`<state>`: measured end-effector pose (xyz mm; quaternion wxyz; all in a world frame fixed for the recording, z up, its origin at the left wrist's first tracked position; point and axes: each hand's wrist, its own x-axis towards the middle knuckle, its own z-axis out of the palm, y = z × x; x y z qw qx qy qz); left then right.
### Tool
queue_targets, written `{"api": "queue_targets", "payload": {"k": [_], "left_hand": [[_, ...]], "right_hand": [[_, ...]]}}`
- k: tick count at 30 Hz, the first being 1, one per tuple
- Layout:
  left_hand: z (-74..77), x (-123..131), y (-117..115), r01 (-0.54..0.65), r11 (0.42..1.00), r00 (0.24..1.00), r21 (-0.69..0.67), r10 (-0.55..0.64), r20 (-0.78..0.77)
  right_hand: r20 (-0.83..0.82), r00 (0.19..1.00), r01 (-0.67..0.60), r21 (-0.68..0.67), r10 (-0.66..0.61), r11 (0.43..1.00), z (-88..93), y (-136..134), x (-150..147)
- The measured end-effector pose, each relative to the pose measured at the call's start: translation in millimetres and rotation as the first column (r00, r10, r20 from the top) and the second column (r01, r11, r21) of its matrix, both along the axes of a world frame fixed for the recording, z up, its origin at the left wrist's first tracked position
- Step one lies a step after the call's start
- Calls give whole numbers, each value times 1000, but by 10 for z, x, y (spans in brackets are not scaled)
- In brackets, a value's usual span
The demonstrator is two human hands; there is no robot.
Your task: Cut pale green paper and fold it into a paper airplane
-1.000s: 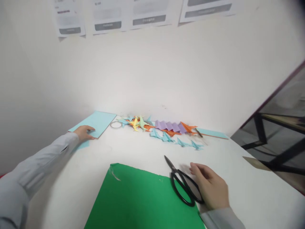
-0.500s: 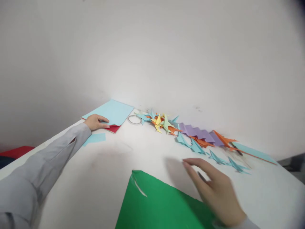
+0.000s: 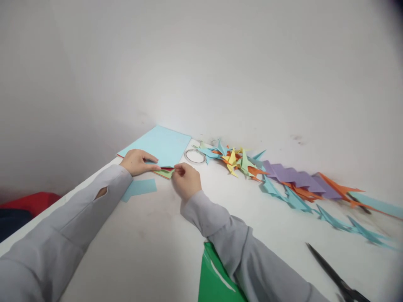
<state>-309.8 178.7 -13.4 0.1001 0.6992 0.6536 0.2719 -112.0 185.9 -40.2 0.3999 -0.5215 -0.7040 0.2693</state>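
A stack of coloured paper [image 3: 166, 144] lies by the wall at the far left, light blue on top, with red and green edges showing at its raised near corner. My left hand [image 3: 137, 162] grips the near edge of its upper sheets, thumb below and fingers above. At the near corner, my right hand [image 3: 188, 180] pinches the paper between thumb and forefinger; its other fingers are curled. Just in front of my left hand is a small light blue paper piece [image 3: 142, 187]. A green sheet [image 3: 218, 281] lies partly under my right forearm.
Black scissors [image 3: 330, 272] lie at the lower right. A roll of clear tape [image 3: 195, 156] is right of the stack. Folded paper cranes [image 3: 233, 159] and a pleated purple paper strip [image 3: 296, 176] line the wall. Red cloth [image 3: 44, 199] shows beyond the table's left edge.
My right hand has moved from above the green sheet, left and away from me, to the stack's corner. The corner sheets are lifted, showing green. The view has shifted, and scissors now show.
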Motion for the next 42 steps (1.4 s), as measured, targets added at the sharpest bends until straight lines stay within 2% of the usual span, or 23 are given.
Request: {"api": "queue_targets", "payload": {"k": [5, 16, 19, 23, 27, 29, 32, 36, 42], "left_hand": [[-23, -11, 31, -1, 1000, 996, -19, 3, 90], [52, 53, -33, -44, 998, 996, -40, 47, 74], [39, 41, -27, -60, 998, 997, -32, 62, 51], [8, 11, 8, -24, 999, 997, -43, 27, 68], [16, 30, 5, -17, 998, 997, 56, 13, 78], [38, 62, -20, -19, 991, 999, 132, 15, 33], [64, 98, -49, 50, 973, 997, 224, -37, -62], [60, 83, -38, 91, 986, 988, 143, -71, -134], [79, 89, -78, 23, 998, 1000, 53, -23, 3]], "right_hand": [[-5, 997, -71, 52, 71, 996, -31, -57, 85], [-30, 997, -74, 56, 75, 996, -43, -25, 70], [-35, 995, -87, 64, 89, 994, -49, -16, 68], [-28, 994, -101, 62, 103, 993, -26, -17, 70], [38, 998, -49, 41, 48, 998, -9, -20, 64], [50, 998, -45, 24, 44, 999, -9, -15, 53], [114, 991, -75, -2, 75, 997, -4, 10, 32], [183, 978, -92, -73, 104, 993, 17, 58, 10], [101, 991, -82, -92, 91, 992, 15, 79, 20]]}}
